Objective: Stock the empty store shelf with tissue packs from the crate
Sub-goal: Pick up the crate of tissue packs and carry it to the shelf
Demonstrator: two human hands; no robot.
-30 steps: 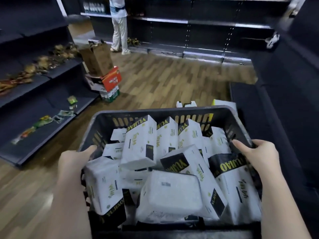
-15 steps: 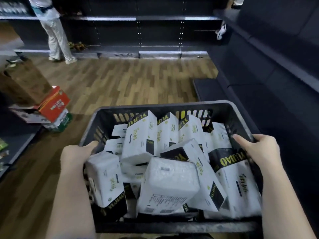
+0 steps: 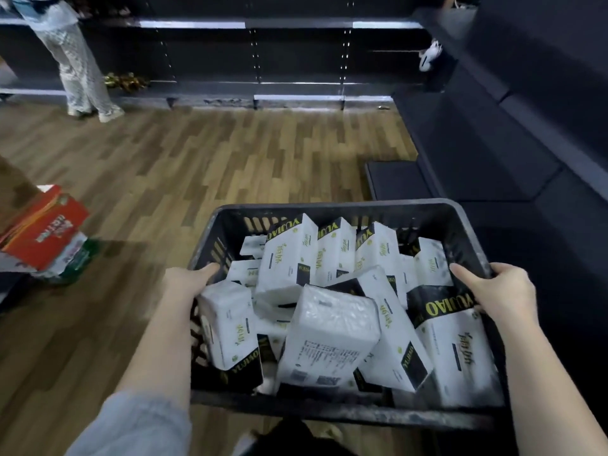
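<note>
A black slotted plastic crate (image 3: 335, 210) is carried in front of me, above the wooden floor. It is packed with several white tissue packs (image 3: 329, 334) with black and yellow ends, lying jumbled at angles. My left hand (image 3: 187, 284) grips the crate's left rim, thumb over the top. My right hand (image 3: 496, 291) grips the right rim the same way. Dark bare shelves (image 3: 513, 133) run along the right side, close to the crate.
Red and white cartons (image 3: 46, 232) are stacked on the floor at the left. A person (image 3: 75, 60) stands at the far back-left shelving. More dark shelving (image 3: 296, 54) lines the back wall. A low dark shelf base (image 3: 394, 179) juts out ahead of the crate.
The view has swung to the right: the cartons and left shelving slid off to the left and the right-hand shelves came nearer. Both hands keep the same hold on the crate.
</note>
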